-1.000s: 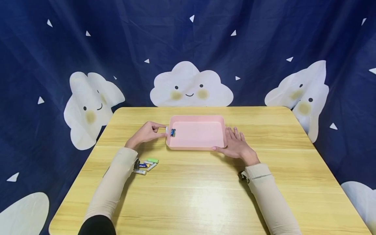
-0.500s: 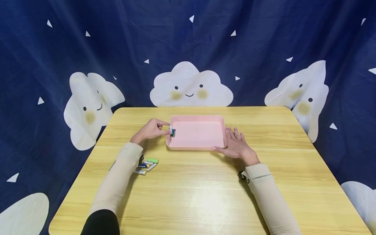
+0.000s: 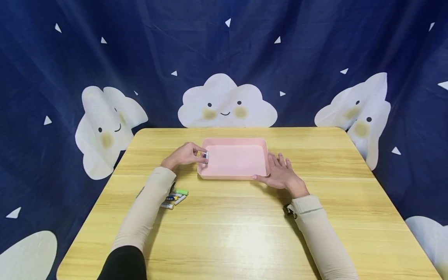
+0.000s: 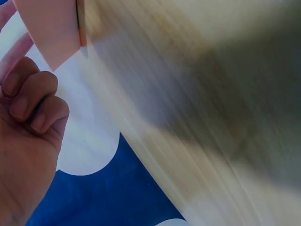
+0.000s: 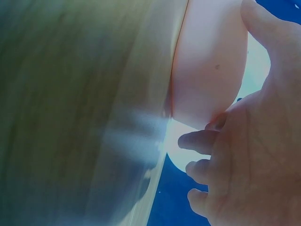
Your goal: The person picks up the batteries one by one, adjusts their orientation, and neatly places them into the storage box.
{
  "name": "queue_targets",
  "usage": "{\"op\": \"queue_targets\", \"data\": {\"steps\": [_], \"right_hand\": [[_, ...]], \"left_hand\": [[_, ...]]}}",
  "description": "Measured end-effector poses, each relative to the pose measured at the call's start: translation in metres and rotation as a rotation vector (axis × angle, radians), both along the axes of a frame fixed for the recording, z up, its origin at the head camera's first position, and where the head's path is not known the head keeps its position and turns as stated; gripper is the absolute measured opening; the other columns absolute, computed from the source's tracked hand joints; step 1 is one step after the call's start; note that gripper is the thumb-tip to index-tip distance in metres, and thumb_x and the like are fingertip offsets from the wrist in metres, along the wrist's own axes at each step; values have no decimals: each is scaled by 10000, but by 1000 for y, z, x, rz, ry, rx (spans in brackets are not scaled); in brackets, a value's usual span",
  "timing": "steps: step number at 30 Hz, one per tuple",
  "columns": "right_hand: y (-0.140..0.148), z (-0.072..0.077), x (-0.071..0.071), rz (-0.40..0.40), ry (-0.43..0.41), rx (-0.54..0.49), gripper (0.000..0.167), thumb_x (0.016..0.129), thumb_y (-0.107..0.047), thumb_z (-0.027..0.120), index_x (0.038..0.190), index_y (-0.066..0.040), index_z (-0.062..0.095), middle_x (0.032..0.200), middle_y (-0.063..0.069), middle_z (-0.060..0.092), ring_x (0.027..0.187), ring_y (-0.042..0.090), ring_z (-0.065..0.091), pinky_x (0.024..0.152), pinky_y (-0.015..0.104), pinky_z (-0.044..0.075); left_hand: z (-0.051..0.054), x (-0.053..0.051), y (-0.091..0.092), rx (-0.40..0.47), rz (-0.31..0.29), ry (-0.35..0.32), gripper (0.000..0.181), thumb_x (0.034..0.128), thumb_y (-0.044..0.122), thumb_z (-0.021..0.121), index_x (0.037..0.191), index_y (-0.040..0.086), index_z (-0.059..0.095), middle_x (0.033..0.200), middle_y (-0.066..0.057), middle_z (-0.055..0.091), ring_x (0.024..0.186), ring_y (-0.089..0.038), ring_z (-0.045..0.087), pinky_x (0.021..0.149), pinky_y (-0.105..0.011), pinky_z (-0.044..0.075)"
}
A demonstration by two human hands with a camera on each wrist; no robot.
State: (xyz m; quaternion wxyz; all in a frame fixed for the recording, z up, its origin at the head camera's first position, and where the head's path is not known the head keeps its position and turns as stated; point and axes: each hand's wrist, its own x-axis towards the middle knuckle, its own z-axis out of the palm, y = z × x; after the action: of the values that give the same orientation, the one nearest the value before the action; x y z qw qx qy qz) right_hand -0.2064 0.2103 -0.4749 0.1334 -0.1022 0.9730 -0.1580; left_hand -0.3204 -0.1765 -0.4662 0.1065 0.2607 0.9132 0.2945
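One pink tray (image 3: 234, 156) on a wooden table (image 3: 241, 225), long side facing the person. Inside it, at the left end: a white battery (image 3: 207, 155), with dark battery casing just next to it; fingertips partly cover this spot, so cannot count what lies there or tell whether the white one touches the tray floor. Rest of the tray floor shows bare pink.

Left hand (image 3: 184, 154) grasping: thumb and index finger pinch the white battery, hand reaching over the tray's left wall. Left wrist view has three fingers (image 4: 34, 92) folded toward the palm. Forearm comes in from near left, beige sleeve (image 3: 141, 216), black higher up.

Right hand (image 3: 279, 174) not grasping: fingers spread and extended along the tray's right wall, thumb out to the near rim by the right corner, palm beside that corner.

Outside the tray, near side, by the left wrist: small pile of loose batteries, one green battery (image 3: 181, 192), one blue-and-yellow battery (image 3: 171, 198), others whitish, partly behind the sleeve.
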Motion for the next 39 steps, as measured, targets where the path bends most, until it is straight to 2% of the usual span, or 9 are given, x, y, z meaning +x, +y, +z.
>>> {"op": "queue_targets", "data": {"steps": [5,11,15,19,22,29,34,39], "right_hand": [[0,0,0,0,5,0,1192,919,-802,459,1637,36,11,1729,232,38,1585,508,-42,1261,662,-24],[0,1,1,6,10,0,1197,922,-789,472,1631,50,-2,1727,242,11,1595,483,-44,1268,647,-21],[0,1,0,14,18,9,1196,925,-781,475,1628,57,-11,1725,249,-18,1602,460,-52,1275,634,-11],[-1,0,0,18,24,15,1198,924,-783,473,1627,61,-4,1723,253,-23,1604,454,-52,1277,630,-6],[-1,0,0,19,24,15,1200,922,-787,471,1627,62,0,1723,253,-23,1605,453,-52,1278,627,-8],[-1,1,1,17,20,9,1196,924,-775,481,1627,61,-6,1722,254,-27,1601,455,-74,1277,627,-19],[-1,0,1,14,20,8,1194,925,-774,478,1627,59,-12,1724,251,-29,1601,451,-85,1278,625,-23],[0,-1,0,12,19,7,1201,921,-783,472,1627,58,-14,1725,249,-31,1602,448,-86,1279,623,-22]], "left_hand": [[-1,-1,2,-77,0,29,502,857,402,831,1261,112,755,599,52,434,546,-103,365,534,-255,296],[-3,-3,5,-138,9,16,515,856,438,822,1273,144,751,619,53,493,561,-116,372,544,-280,292],[-5,-5,7,-168,-13,42,513,852,435,824,1268,144,753,681,47,576,603,-121,441,554,-284,321],[-8,-6,9,-206,-35,69,526,854,457,820,1275,150,751,686,47,589,610,-122,471,555,-281,338],[-11,-7,10,-237,-27,71,536,854,489,813,1281,171,749,658,65,578,599,-115,464,549,-279,328],[-11,-8,12,-248,-22,69,562,851,486,813,1296,152,738,612,57,554,566,-129,459,534,-284,313],[-9,-9,14,-264,-32,86,556,848,481,810,1287,147,743,626,57,577,623,-144,501,563,-288,348],[-7,-8,17,-285,-26,67,549,848,469,807,1289,148,741,635,49,577,645,-155,511,569,-291,348]]}}
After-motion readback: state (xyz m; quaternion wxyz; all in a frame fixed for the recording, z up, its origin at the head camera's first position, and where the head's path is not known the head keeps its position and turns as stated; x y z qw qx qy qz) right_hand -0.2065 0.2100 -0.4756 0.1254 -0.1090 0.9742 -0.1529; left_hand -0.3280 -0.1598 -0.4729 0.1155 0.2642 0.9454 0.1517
